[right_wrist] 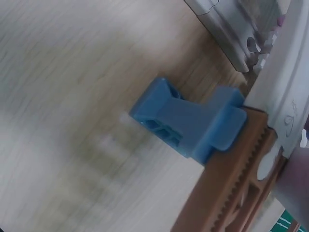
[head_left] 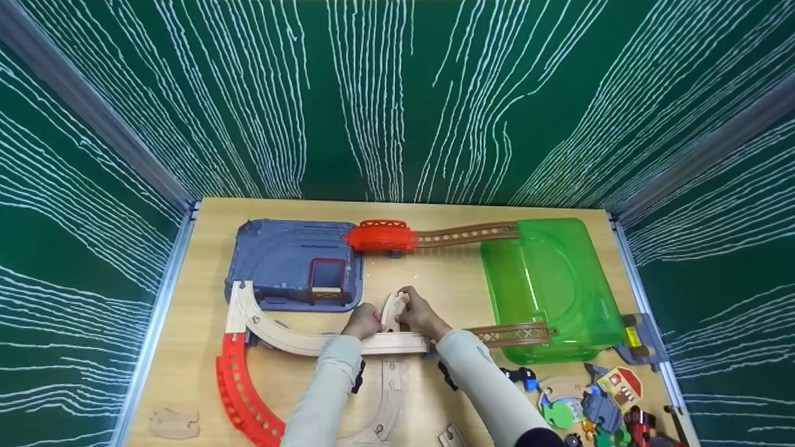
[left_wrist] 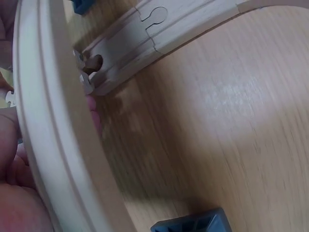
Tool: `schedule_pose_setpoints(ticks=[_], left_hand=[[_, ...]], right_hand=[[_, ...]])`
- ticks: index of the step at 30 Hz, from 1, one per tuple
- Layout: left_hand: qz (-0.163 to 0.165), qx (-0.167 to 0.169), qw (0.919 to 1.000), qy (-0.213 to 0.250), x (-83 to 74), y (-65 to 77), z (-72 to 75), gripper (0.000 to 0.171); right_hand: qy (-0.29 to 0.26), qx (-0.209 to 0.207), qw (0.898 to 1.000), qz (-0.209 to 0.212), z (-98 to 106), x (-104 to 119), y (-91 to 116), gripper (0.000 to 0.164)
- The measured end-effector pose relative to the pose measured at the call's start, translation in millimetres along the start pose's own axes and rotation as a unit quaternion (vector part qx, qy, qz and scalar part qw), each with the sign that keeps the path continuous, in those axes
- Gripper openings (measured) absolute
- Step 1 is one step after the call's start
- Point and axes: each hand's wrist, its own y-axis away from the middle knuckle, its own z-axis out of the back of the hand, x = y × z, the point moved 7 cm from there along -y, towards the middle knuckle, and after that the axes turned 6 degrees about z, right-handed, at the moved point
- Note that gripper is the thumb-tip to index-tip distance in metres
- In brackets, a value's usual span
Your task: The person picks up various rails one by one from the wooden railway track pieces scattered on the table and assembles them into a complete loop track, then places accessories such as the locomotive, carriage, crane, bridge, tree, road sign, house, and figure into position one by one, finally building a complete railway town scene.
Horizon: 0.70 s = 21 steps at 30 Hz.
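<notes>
Between my two hands, a short curved wooden track piece (head_left: 391,308) stands just beyond a raised wooden track (head_left: 392,343). My left hand (head_left: 363,322) grips its lower left side, and my right hand (head_left: 422,312) holds its right side near the far end. In the left wrist view the raised track (left_wrist: 58,106) hides part of the left hand (left_wrist: 21,208). Below it lies a lower wooden track (left_wrist: 123,46), its socket end under the raised one. The right wrist view shows a blue support (right_wrist: 188,118) under the brown track (right_wrist: 231,179), where it meets the pale track.
A grey-blue toy base (head_left: 279,248) and a red bridge (head_left: 382,236) stand at the back. On the right is a green translucent bin (head_left: 553,285). Red curved track (head_left: 242,385) runs front left; loose toys, including a house block (head_left: 621,388), crowd the front right.
</notes>
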Motion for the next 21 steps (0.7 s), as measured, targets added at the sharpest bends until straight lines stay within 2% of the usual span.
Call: schedule_pose_setpoints(ticks=[2,4,6,8,9,11,14,15,16,18,19,21], left_hand=[[0.003,-0.002,0.9999,-0.012,-9.6,5.1,5.9,0.036],[0.053,0.023,0.9976,-0.038,-18.7,11.4,11.1,0.036],[0.088,0.044,0.9935,-0.057,-24.6,16.0,13.5,0.036],[0.078,0.043,0.9939,-0.066,-25.2,15.6,10.8,0.034],[0.08,0.051,0.9932,-0.067,-22.6,14.5,7.8,0.031],[0.049,0.035,0.996,-0.066,-14.9,8.8,0.0,0.03],[0.038,0.028,0.9957,-0.08,4.8,-3.9,-16.7,0.021],[0.053,0.028,0.9943,-0.089,11.9,-8.8,-21.8,0.021],[0.049,0.017,0.9939,-0.098,18.2,-14.8,-27.1,0.02],[0.062,0.012,0.9924,-0.105,26.8,-21.5,-32.9,0.018],[0.074,0.024,0.9916,-0.103,29.2,-22.4,-34.2,0.017],[0.073,0.01,0.9913,-0.11,28.7,-24.1,-32.7,0.013]], right_hand=[[0.016,0.002,1.0,-0.023,0,-2,0,0.056],[0.026,0.007,0.999,-0.046,-1,-4,0,0.061],[0.032,0.016,0.997,-0.071,-3,-6,0,0.065],[0.047,0.025,0.995,-0.087,-6,-8,1,0.067],[0.058,0.03,0.994,-0.09,-6,-8,1,0.067],[0.084,0.033,0.991,-0.095,-7,-9,1,0.068],[0.12,0.035,0.988,-0.089,-8,-9,-1,0.067],[0.126,0.035,0.988,-0.088,-8,-10,-1,0.067],[0.13,0.036,0.987,-0.087,-9,-10,-2,0.067],[0.138,0.038,0.986,-0.082,-10,-11,-4,0.066],[0.142,0.037,0.986,-0.079,-10,-11,-4,0.065],[0.147,0.033,0.986,-0.065,-10,-10,-6,0.064]])
